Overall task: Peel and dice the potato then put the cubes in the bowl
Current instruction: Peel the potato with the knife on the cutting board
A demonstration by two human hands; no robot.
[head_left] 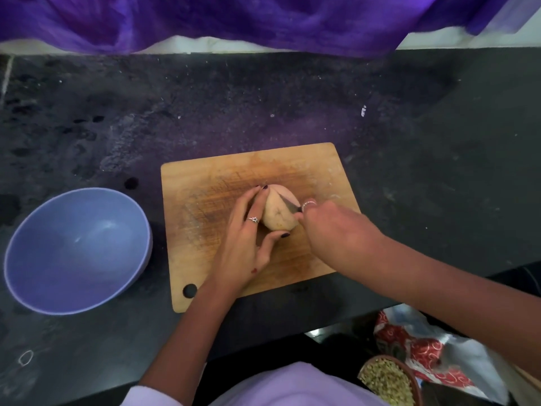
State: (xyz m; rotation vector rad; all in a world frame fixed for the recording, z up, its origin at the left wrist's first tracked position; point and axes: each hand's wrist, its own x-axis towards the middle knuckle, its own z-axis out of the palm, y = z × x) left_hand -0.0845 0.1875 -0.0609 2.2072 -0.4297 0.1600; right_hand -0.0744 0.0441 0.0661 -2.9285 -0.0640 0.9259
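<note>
Lavender sleeves framed the bottom edge; above them, mid-frame, the left hand (pixel 248 230) cupped the potato (pixel 279 210) on the cutting board (pixel 205 186) while the right hand (pixel 328 227) gripped a knife (pixel 288 202) biting into it. Judged: the first cut; next, press straight down. The bowl (pixel 17 259) sat lower left on the bench (pixel 409 142).

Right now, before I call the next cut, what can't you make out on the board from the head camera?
- Knife: only a short stretch of blade shows; the right hand covers the handle.
- Potato: its left side sits behind the left hand's fingers, so how deep the cut goes is unclear.
- Whether it is fully peeled: too blurred to tell.
- Cutting board: the near part lies under both forearms.
</note>
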